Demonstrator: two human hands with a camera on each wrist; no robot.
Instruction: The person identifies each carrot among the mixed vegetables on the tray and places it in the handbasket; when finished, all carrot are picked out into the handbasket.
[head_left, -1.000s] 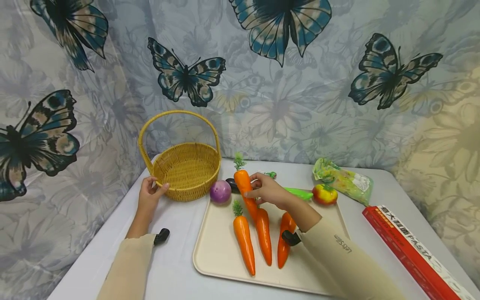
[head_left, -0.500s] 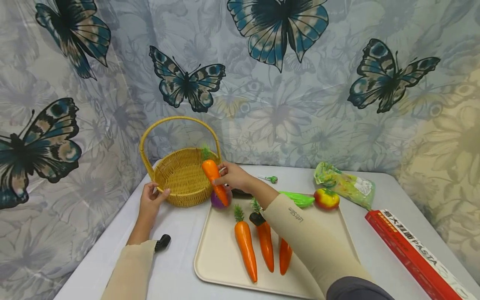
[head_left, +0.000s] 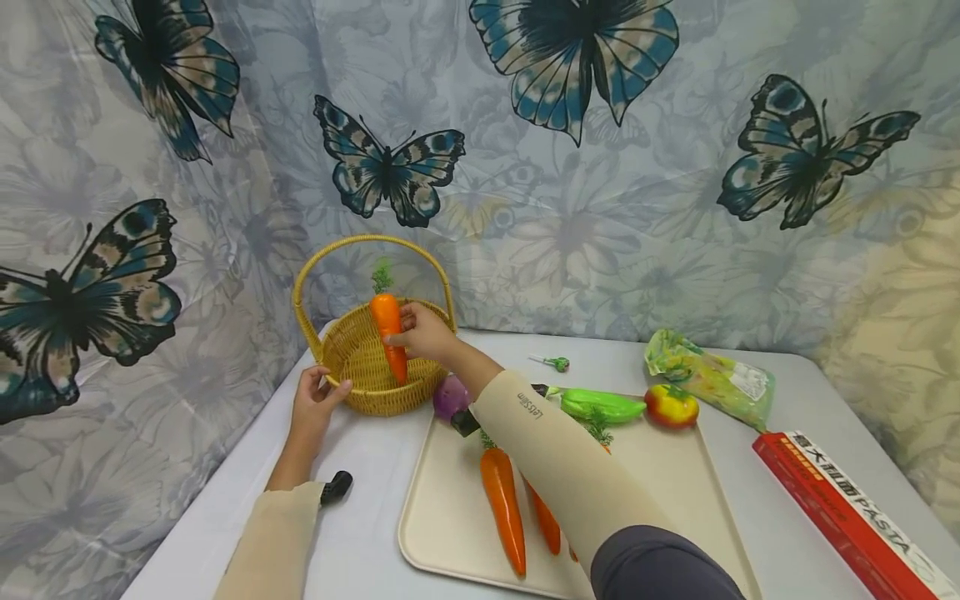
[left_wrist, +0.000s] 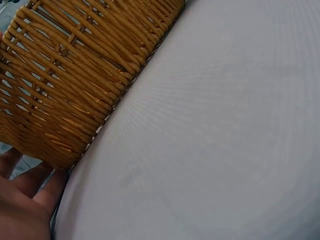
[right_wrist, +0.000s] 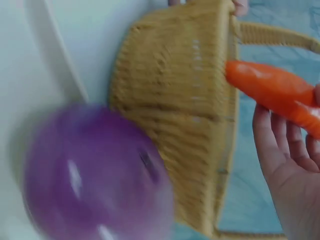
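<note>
Right hand (head_left: pixel 429 335) pinching carrot (head_left: pixel 387 321), we see: leaves up, tip down at mouth of wicker basket (head_left: pixel 386 403). Left hand (head_left: pixel 312 407) grips its near-left edge. Purple round vegetable (head_left: pixel 452 397) just beside it.

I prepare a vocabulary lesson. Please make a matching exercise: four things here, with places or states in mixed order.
1. yellow wicker basket
2. lifted orange carrot
3. long red-and-white pasta box
4. round purple vegetable

A. far left corner of the cream rectangular tray
B. held in the right hand
C. lying right of the tray
D. rim gripped by the left hand

Pairs: 1-D, 2-B, 3-C, 4-A
</note>
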